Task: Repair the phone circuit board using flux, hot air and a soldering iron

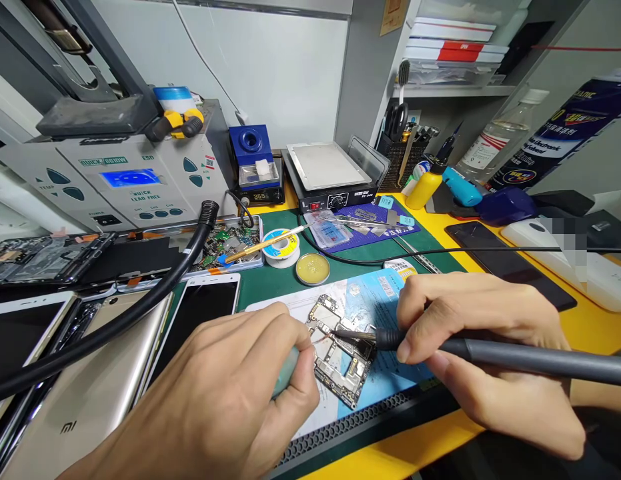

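Note:
A bare phone circuit board (353,375) lies tilted on a blue and white printed sheet (390,360). My right hand (490,353) is closed round a dark soldering iron (530,360), whose tip rests on or just above the board's upper middle. At the board's left edge, my left hand (240,380) is closed on a small teal spool of what looks like desoldering braid (286,372). A thin coppery strand runs from those fingers to the iron's tip. Most of the spool is hidden by the hand.
Behind the board stand a tin of yellowish flux (313,269), a solder reel (281,248) and a hot plate (335,177). A black hose (155,300) arches across the phones at left, before the hot-air station (140,180). A cable (440,252) crosses the mat; tweezers (417,255) lie there.

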Demonstrator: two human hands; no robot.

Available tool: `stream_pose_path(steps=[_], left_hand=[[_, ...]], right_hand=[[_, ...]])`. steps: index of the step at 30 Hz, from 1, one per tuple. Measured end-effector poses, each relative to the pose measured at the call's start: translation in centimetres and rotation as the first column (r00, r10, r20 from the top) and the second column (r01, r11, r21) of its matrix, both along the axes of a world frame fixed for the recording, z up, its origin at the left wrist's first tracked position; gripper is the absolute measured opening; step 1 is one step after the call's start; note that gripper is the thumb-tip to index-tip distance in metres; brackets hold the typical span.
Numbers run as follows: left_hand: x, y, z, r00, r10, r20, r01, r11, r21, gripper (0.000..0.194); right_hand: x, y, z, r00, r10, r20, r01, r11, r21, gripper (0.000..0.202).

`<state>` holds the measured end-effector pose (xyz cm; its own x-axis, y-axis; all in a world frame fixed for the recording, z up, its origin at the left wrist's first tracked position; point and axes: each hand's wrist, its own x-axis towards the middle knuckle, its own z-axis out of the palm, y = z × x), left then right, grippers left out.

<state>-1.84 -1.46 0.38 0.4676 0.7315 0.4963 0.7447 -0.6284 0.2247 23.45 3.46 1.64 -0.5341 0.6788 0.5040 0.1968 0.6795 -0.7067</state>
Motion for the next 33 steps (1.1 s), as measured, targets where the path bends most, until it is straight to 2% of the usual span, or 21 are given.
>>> stream_pose_path(steps=[13,18,27,33], left_hand=[[0.07,-0.08,-0.55,0.999,0.023,0.047,-0.021,0.999,-0.046,0.013],[0.10,0.07,-0.82,0.997,0.036,0.061,-0.035,0.999,-0.012,0.011],[0.30,0.13,-0.84,0.994,0.085,0.062,-0.083,0.996,-0.031,0.008],[0.11,0.04,-0.73,0.996,0.047,0.081,-0.045,0.999,-0.023,0.013]], right_hand=[[-0.03,0.06,0.20,0.999,0.020,-0.027,-0.021,1.000,-0.016,0.030],[-0.01,0.21,0.02,0.999,0.027,-0.040,-0.028,1.000,-0.006,0.028],[0.16,0.13,0.02,0.999,0.034,-0.024,-0.034,0.999,-0.003,0.028],[-0.02,0.69,0.05,0.998,0.041,-0.041,-0.043,0.998,-0.050,0.027]])
